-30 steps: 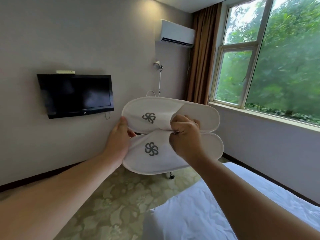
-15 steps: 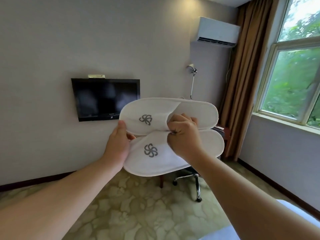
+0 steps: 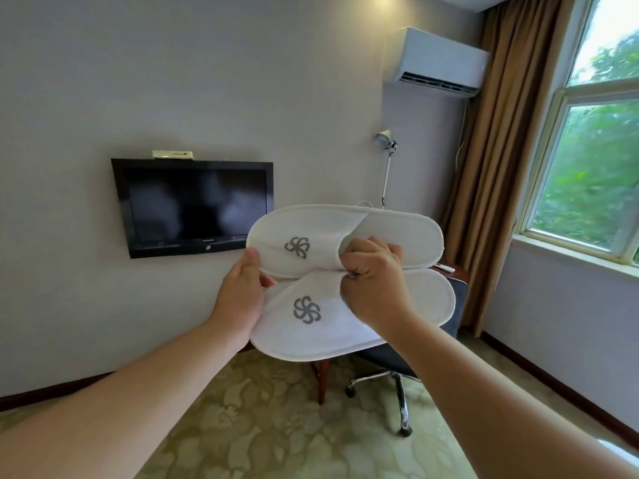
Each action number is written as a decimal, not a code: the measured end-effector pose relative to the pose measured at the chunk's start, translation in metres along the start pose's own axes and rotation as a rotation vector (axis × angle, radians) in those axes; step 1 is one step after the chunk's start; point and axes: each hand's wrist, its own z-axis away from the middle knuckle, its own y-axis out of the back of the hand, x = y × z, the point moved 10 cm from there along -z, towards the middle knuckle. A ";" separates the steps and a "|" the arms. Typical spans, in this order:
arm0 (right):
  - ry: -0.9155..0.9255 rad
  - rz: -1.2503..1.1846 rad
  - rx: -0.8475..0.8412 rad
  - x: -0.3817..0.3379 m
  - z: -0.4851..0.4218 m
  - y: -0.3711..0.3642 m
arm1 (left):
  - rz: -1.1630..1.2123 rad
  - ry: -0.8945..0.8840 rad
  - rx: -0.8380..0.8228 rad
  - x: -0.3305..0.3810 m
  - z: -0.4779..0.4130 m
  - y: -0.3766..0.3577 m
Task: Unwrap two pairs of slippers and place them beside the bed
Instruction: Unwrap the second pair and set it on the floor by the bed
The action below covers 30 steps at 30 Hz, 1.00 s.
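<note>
I hold a pair of white slippers up in front of me, side by side, toes to the left, each with a grey pinwheel logo. The upper slipper sits above the lower slipper. My left hand grips the toe ends where the two meet. My right hand is closed on the vamp edges at the middle, fingers tucked into the upper slipper's opening. No wrapper shows on them. The bed is out of view except a pale sliver at the bottom right corner.
A black TV hangs on the grey wall. Behind the slippers stand a wooden desk leg and a wheeled office chair. A floor lamp, air conditioner, brown curtain and window fill the right. Floral carpet covers the floor.
The view has swung left: the window slid toward the right edge and the bed dropped out of sight, while the TV moved toward centre. Both hands keep the same hold on the slippers.
</note>
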 end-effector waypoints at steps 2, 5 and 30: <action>-0.030 0.039 -0.004 0.017 -0.012 -0.021 | -0.003 0.025 -0.039 -0.012 -0.034 -0.010; -0.056 0.078 0.015 0.042 -0.029 -0.044 | 0.027 0.058 -0.117 -0.025 -0.083 -0.030; -0.215 0.421 0.192 0.322 -0.087 -0.008 | 0.133 0.039 -0.513 -0.023 -0.249 -0.364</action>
